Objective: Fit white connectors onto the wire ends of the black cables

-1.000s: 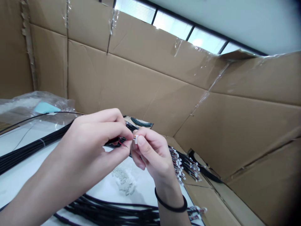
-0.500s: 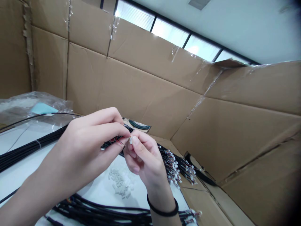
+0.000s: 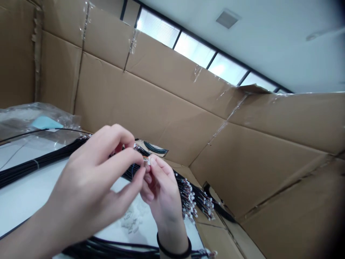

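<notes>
My right hand (image 3: 163, 190), with a black band at the wrist, pinches a small white connector (image 3: 149, 160) between thumb and forefinger. Thin coloured wires (image 3: 146, 158), orange among them, run from the connector toward the left. My left hand (image 3: 99, 176) is closed about these wires, its thumb and forefinger tips close together beside the connector. A loose blue wire (image 3: 132, 169) shows in the gap behind the left forefinger and thumb. The left fingers partly hide the wires. Below the hands, a pile of small white connector housings (image 3: 131, 221) lies on the white table (image 3: 18, 212).
Black cable bundles (image 3: 35, 166) lie at left, and more cables (image 3: 113, 248) run along the front. White-tipped cable ends (image 3: 190, 201) gather at right. A clear plastic bag (image 3: 16, 117) lies at back left. Cardboard walls (image 3: 167, 108) stand behind and to the right.
The left thumb and forefinger have parted slightly, and orange and blue wires now show. The right hand still pinches the connector. The view has shifted slightly.
</notes>
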The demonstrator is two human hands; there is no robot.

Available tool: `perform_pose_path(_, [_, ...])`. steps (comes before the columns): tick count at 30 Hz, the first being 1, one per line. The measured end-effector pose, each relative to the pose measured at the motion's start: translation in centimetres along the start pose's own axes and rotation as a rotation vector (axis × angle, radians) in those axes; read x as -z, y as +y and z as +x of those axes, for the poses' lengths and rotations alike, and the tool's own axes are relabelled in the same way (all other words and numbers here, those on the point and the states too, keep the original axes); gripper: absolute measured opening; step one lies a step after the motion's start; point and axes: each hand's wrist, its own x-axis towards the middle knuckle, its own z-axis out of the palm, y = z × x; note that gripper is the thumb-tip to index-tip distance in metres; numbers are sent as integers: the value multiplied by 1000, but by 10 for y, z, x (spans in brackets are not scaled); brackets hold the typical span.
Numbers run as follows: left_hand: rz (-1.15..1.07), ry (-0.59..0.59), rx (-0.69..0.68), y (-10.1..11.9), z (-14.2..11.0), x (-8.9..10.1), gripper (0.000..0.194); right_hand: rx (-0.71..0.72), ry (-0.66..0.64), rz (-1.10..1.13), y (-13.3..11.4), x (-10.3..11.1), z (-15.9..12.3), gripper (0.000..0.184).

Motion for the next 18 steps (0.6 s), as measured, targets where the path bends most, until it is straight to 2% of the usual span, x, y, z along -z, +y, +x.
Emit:
perform_pose_path(2, [15, 33, 20, 9, -7, -3, 15, 20, 44, -19, -1, -1, -2, 34])
perform_pose_path(4, [-4, 3, 87, 15, -12, -8, 19, 39, 64, -32, -1, -1, -4, 35])
perform_pose_path(7, [-157, -59, 214, 17, -11, -16, 18, 87, 42, -52, 0, 0, -6, 33])
perform_pose_path(11, [-323, -5, 333, 16, -1, -21, 21, 185, 31, -145, 3, 1, -8, 36])
perform_pose_path(15, [-377, 54, 351, 16, 0, -26, 19, 217, 11, -128, 6, 1, -8, 37])
perform_pose_path(18, [-384, 54, 353, 16, -2, -29, 22, 248, 4, -106, 8, 1, -7, 35])
